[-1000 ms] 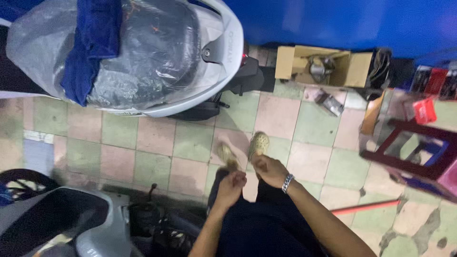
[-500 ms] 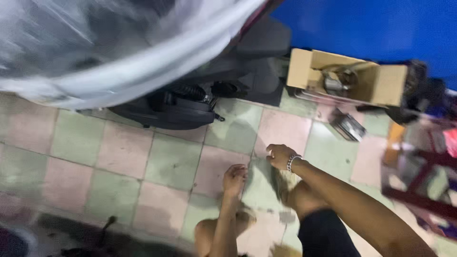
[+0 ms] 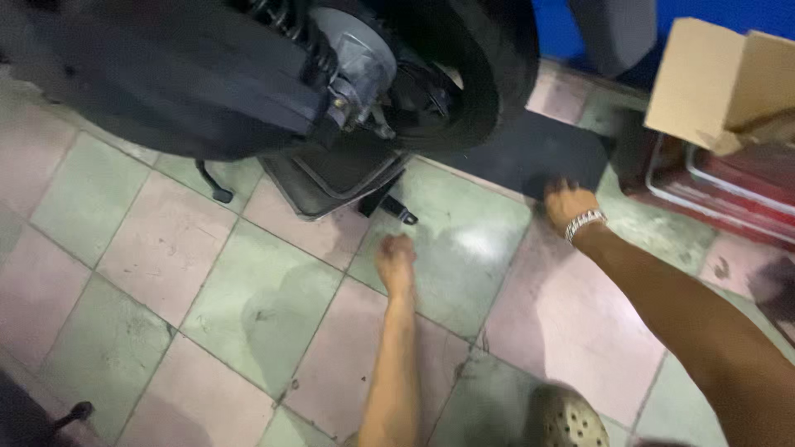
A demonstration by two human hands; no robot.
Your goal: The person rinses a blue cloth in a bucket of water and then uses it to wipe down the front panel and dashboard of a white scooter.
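My view has dropped low under the scooter, so its rear wheel (image 3: 464,74) now fills the top. My right hand (image 3: 566,204) has moved out onto the dark mat (image 3: 530,149); my left hand (image 3: 396,261) now reaches toward the centre stand (image 3: 331,178).

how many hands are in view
2: left hand over the floor tiles near the stand; right hand, with a bracelet, on the black mat.

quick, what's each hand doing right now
Left hand: loosely closed, empty, above the tiled floor.
Right hand: fingers touching the flat black rubber mat.
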